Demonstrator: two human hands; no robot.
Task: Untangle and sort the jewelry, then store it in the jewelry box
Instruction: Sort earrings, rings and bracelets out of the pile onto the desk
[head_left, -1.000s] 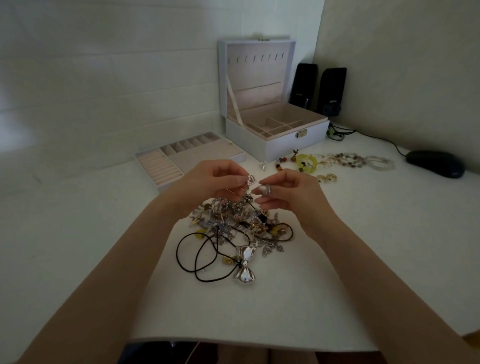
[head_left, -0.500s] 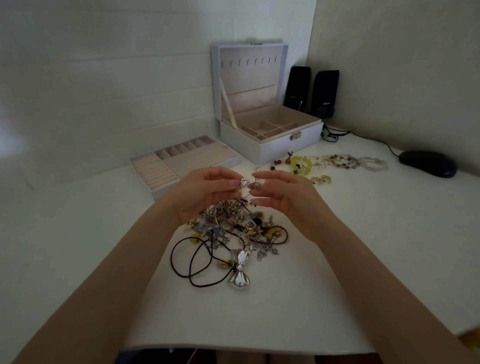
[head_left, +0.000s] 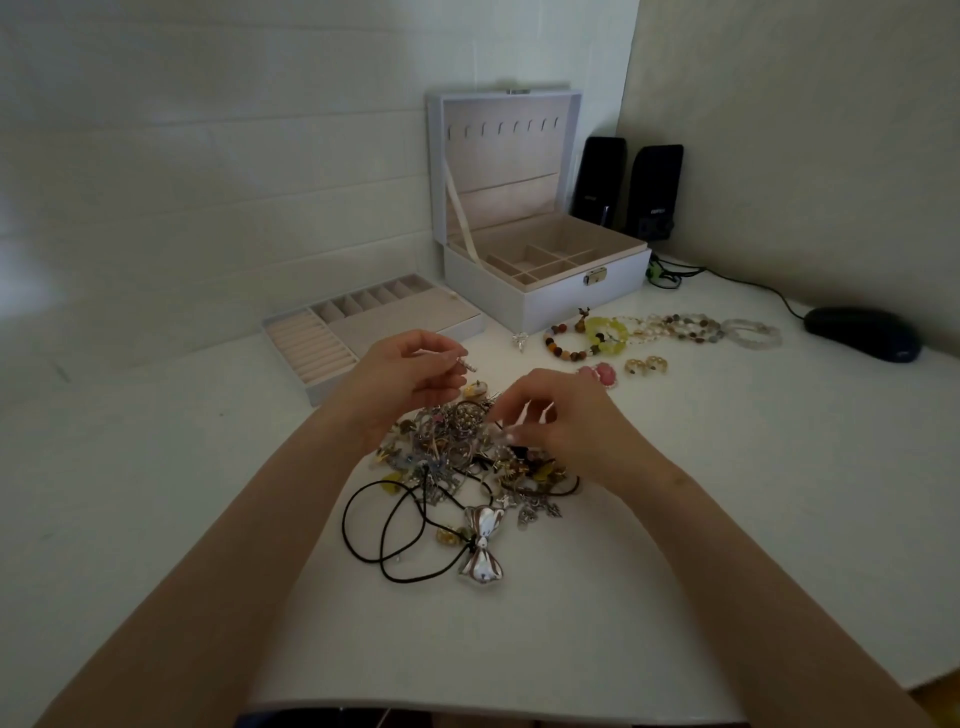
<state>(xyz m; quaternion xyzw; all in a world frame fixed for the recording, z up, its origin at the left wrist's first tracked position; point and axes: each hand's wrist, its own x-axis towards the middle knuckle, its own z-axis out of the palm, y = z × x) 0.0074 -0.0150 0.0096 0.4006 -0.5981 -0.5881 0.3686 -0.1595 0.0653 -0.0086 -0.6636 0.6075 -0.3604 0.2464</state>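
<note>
Hands split apart: left hand now alone pinches small silver piece, right hand dropped onto tangled jewelry pile mid-frame.

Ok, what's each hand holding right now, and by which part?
The left hand pinches a small silver piece by one end. The right hand has fingertips in the tangled pile; whether it grips anything cannot be told.

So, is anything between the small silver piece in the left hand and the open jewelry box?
Nothing visible blocks it. The left hand pinches the small silver piece up off the table; the jewelry box stands beyond with its lid up. Only a small charm lies flat before the box's front.
</note>
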